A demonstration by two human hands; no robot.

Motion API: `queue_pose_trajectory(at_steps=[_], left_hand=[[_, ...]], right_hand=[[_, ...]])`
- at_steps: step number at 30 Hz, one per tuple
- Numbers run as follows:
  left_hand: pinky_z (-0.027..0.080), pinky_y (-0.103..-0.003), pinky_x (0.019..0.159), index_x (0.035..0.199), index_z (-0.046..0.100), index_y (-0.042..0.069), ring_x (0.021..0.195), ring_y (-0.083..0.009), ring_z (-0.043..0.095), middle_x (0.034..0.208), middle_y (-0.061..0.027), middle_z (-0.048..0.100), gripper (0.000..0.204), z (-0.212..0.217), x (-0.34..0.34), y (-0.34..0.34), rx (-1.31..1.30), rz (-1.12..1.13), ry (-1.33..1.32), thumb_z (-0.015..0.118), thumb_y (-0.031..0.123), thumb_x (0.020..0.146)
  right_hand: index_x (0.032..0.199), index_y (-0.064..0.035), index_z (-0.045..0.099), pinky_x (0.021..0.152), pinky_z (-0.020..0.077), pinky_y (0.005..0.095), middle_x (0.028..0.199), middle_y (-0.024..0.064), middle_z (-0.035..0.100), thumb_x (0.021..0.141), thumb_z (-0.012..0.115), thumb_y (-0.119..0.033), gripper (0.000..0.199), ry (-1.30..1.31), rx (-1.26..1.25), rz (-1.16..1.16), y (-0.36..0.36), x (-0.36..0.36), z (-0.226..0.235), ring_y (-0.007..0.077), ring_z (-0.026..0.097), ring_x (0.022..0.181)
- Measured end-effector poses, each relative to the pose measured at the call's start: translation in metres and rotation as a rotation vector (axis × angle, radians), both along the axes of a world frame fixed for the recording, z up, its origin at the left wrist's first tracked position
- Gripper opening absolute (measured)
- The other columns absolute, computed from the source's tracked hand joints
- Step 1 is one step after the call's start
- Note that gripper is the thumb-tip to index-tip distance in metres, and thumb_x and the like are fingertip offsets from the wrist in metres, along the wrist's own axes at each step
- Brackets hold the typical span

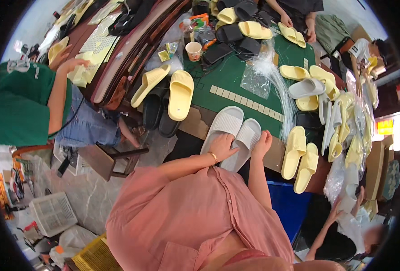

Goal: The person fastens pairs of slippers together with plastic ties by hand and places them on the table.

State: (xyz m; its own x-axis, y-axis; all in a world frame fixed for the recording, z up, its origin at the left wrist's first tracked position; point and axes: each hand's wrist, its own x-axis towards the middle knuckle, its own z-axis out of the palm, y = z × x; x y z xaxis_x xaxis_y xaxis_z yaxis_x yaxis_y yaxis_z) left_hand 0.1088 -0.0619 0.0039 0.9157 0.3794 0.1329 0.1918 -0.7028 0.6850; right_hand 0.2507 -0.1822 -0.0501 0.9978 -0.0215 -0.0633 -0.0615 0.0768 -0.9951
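Note:
A pair of light grey slippers, the left slipper point(227, 118) and the right slipper point(248, 132), lies side by side at the table's near edge, toes pointing away from me. My left hand point(222, 147), with a bracelet at its wrist, rests across the pair, fingers bent around the inner edges where the two meet. Just right of the right slipper, my right hand point(261, 143) is raised with thumb and fingers pinched together. Whatever it may hold is too small to make out. A bundle of clear thin strands point(279, 86) trails over the green tabletop point(213, 100) nearby.
Yellow slippers point(181, 95) stand left of the pair, others point(294, 151) to the right. Black slippers point(229, 32), a paper cup point(193, 51) and a bottle point(187, 31) crowd the far side. Co-workers sit around, one in a green shirt point(24, 104) at left.

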Motion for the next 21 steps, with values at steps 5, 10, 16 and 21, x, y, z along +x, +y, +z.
queue_pose_trajectory(at_steps=[5,10,16,21], left_hand=[[0.044,-0.043,0.070,0.086,0.045,0.005,0.082,-0.0328,0.053,0.083,-0.0144,0.054,0.027,-0.019,0.023,0.007,-0.002,0.062,-0.060,0.064,0.016,0.069],[0.042,-0.043,0.068,0.081,0.046,0.005,0.076,-0.0344,0.053,0.078,-0.0141,0.053,0.023,-0.008,0.024,0.019,-0.095,0.135,-0.159,0.059,0.003,0.063],[0.042,-0.044,0.063,0.081,0.048,0.006,0.073,-0.0350,0.053,0.077,-0.0146,0.053,0.023,0.069,0.014,0.087,-0.101,0.308,-0.364,0.056,0.000,0.061],[0.045,-0.039,0.069,0.089,0.054,0.004,0.078,-0.0334,0.057,0.083,-0.0154,0.058,0.026,0.126,-0.013,0.181,0.156,0.517,-0.317,0.063,0.003,0.065]], right_hand=[[0.108,0.0000,0.051,0.082,0.0413,0.0257,0.101,0.0061,0.054,0.090,0.052,-0.014,0.023,0.074,0.168,-0.005,0.000,0.001,0.005,0.0137,0.051,0.090],[0.107,-0.0024,0.052,0.078,0.0427,0.0253,0.100,0.0043,0.055,0.090,0.053,-0.014,0.020,0.113,0.183,0.037,-0.006,-0.005,0.020,0.0121,0.052,0.087],[0.108,-0.0047,0.053,0.066,0.0451,0.0252,0.101,0.0037,0.057,0.090,0.053,-0.014,0.020,0.157,0.254,0.020,-0.011,-0.008,0.063,0.0127,0.056,0.079],[0.105,-0.0029,0.057,0.065,0.0465,0.0243,0.098,0.0051,0.058,0.087,0.053,-0.009,0.019,0.112,0.168,0.051,-0.022,0.001,0.078,0.0132,0.058,0.075]])
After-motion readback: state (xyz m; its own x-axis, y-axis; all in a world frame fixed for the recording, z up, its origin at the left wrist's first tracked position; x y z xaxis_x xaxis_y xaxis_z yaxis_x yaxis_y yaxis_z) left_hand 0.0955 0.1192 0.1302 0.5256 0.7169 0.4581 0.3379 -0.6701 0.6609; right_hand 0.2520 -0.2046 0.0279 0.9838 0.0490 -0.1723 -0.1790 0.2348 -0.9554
